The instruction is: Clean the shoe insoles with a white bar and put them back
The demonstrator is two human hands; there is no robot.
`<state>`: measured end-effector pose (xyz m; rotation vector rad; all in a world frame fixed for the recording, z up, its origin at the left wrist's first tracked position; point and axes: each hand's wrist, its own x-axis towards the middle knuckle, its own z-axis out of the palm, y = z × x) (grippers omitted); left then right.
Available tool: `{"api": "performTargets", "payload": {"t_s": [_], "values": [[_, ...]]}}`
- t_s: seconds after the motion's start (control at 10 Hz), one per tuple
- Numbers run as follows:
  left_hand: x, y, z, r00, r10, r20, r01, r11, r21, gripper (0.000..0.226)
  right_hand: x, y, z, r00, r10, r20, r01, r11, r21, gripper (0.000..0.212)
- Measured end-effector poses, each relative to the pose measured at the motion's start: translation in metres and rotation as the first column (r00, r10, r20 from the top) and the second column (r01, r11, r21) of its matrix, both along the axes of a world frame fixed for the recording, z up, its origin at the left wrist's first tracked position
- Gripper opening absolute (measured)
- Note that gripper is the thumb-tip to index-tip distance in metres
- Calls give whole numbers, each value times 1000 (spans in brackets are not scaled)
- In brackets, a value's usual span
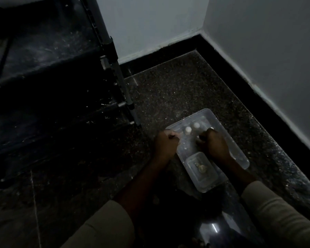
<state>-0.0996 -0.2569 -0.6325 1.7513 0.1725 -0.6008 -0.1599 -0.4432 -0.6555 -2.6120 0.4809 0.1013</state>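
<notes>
dim corner: pale walls, speckled dark floor, perhaps a shelving rack.

The camera rides on the person's head and looks forward and steeply down into a corner of the room. The speckled floor fills the middle of the view, and pale walls close it off at the top and right above a black skirting. A dark rack takes up the left side. The view is close in: both forearms enter from the bottom edge and the sleeves sit at the lower corners. The left hand and right hand land just below centre — at a clear box on the floor. The wide lens tilts the rack's post and fans the skirting outward — and the light is dim.
</notes>
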Motion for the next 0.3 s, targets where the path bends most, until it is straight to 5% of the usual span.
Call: {"api": "performTargets", "payload": {"t_s": [0.3], "values": [[-5,6,5,994,-41,103,39,999,25,18,-2,-14,-13,1000,10,19,-11,998,67,17]]}}
